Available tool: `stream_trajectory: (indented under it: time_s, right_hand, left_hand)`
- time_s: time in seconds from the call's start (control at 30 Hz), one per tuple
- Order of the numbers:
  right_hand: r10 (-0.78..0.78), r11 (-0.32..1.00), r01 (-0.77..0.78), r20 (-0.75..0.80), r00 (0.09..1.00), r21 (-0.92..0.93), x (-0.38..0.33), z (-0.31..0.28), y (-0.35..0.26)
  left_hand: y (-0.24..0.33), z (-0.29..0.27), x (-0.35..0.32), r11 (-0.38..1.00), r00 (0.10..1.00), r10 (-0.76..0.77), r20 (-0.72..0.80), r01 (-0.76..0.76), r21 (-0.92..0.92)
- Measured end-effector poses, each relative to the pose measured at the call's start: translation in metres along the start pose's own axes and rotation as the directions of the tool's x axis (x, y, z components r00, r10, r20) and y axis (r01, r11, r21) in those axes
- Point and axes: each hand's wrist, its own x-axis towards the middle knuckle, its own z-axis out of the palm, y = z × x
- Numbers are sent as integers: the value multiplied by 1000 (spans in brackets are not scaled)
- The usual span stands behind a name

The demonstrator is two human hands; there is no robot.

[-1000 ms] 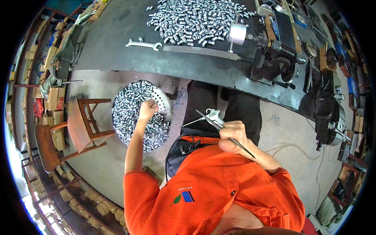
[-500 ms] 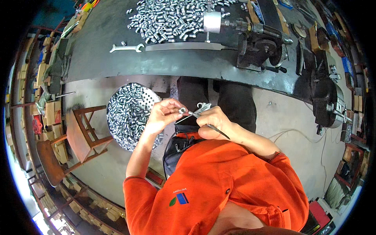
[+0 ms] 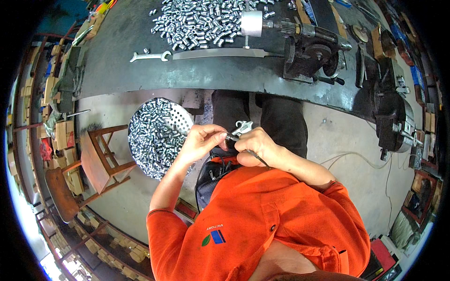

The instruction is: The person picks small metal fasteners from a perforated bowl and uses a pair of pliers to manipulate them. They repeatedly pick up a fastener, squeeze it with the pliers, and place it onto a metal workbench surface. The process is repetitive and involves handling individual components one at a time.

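My right hand grips a small silver air tool with a thin dark hose trailing down from it. My left hand pinches a small metal sleeve against the tool's tip, so the two hands meet above my lap. Just left of my left hand sits a round perforated metal basin filled with several shiny metal sleeves.
A dark workbench spans the top, bearing a heap of metal sleeves, a wrench, a flat steel bar and a black machine. A wooden stool stands left. A vise is at right.
My left hand left the basin with a sleeve and came across to meet my right hand and the tool. The view tilted, bringing the bench lower in the picture.
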Motion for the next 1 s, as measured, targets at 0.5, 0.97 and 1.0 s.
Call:
stream_trajectory:
  time_s: [0.5,0.97,1.0]
  right_hand:
    - [-125,992,129,-213,969,4,-3,-17,-15]
    - [-67,990,86,-165,984,109,7,-13,-24]
    - [-99,992,111,-157,983,64,10,-10,-20]
  left_hand:
    - [-9,-10,11,816,905,326,-272,-124,564]
    - [-7,-4,10,636,850,477,-223,-158,756]
    - [-6,-2,11,648,858,468,-214,-168,743]
